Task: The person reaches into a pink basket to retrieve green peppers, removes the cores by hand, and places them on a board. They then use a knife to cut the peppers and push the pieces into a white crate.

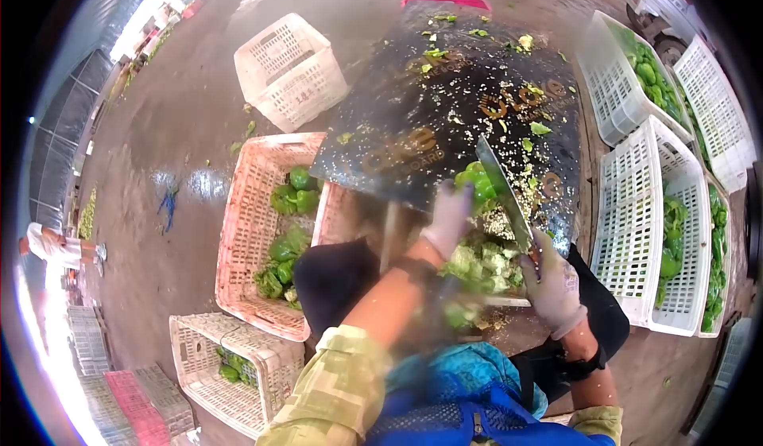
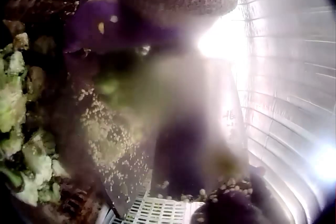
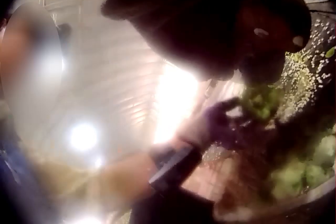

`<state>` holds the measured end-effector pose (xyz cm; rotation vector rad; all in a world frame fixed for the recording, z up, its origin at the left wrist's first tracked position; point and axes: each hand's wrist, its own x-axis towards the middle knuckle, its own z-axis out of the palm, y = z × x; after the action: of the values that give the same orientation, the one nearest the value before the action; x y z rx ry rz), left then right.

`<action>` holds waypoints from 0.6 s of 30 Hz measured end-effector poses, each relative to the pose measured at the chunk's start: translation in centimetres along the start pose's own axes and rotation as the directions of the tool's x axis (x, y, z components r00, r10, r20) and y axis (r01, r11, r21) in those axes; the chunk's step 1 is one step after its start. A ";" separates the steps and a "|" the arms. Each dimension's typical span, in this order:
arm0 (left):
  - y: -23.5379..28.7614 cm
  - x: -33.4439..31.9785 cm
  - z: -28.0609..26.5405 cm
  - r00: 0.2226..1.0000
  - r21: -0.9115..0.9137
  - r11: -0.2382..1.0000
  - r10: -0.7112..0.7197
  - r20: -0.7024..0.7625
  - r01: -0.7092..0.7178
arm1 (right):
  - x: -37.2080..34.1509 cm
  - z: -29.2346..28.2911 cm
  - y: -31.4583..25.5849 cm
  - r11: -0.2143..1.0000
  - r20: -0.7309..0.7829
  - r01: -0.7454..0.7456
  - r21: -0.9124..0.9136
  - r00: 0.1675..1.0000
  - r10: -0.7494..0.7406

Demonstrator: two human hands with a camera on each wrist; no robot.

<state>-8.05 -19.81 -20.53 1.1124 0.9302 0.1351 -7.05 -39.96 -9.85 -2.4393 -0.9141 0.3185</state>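
Note:
My gloved left hand (image 1: 449, 215) holds a green bell pepper (image 1: 477, 182) at the near edge of the black board (image 1: 381, 156). In my gloved right hand (image 1: 556, 287) is the handle of a broad-bladed knife (image 1: 506, 195). The blade points away from me and overlaps the pepper's right side in the head view. Pale pepper cuttings (image 1: 485, 263) lie in a container just below both hands. In the right wrist view, the left hand (image 3: 215, 124) has its fingers at the pepper (image 3: 262, 100). The left wrist view is blurred, with the pepper (image 2: 113, 87) partly hidden.
Seeds and scraps are strewn over the board. A reddish crate (image 1: 230, 231) with peppers stands left, beside a white crate (image 1: 294, 72) and a lower crate (image 1: 230, 398). White crates (image 1: 628, 215) of peppers line the right. A person (image 1: 60, 247) is far left.

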 end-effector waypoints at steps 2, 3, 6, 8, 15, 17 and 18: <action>-0.7 1.3 -0.2 1.000 0.007 1.000 0.009 0.000 -0.009 | 0.4 -1.1 -0.6 1.000 0.052 0.010 -0.029 0.999 -0.008; -1.1 1.9 -0.3 1.000 0.008 1.000 0.008 -0.003 -0.008 | 0.5 -1.2 -0.7 0.998 0.052 0.031 -0.052 0.998 -0.029; -1.9 2.7 -0.2 0.999 0.046 0.999 0.021 -0.027 -0.020 | 1.3 -1.6 -1.2 0.999 0.149 -0.036 -0.030 0.988 0.040; -1.8 2.7 -0.4 0.999 0.045 0.999 0.014 -0.031 -0.013 | 2.2 -1.8 -1.4 0.992 0.233 -0.116 0.042 0.967 0.104; -0.8 2.3 -1.1 0.998 0.010 0.999 0.040 -0.048 -0.040 | 6.6 2.7 -0.6 1.000 0.219 0.020 -0.013 0.976 -0.017; -0.3 3.1 -1.2 0.998 -0.029 0.998 0.048 -0.051 -0.049 | 7.1 2.5 -0.8 1.000 0.240 -0.012 -0.029 0.971 0.018; 0.0 3.3 -1.1 0.996 -0.065 0.996 0.060 -0.065 -0.064 | 7.6 2.2 -1.1 1.000 0.245 -0.014 -0.009 0.970 0.015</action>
<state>-6.75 -17.27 -22.53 1.0798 0.9410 0.2516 -2.83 -33.41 -11.38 -2.4510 -1.0008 0.6341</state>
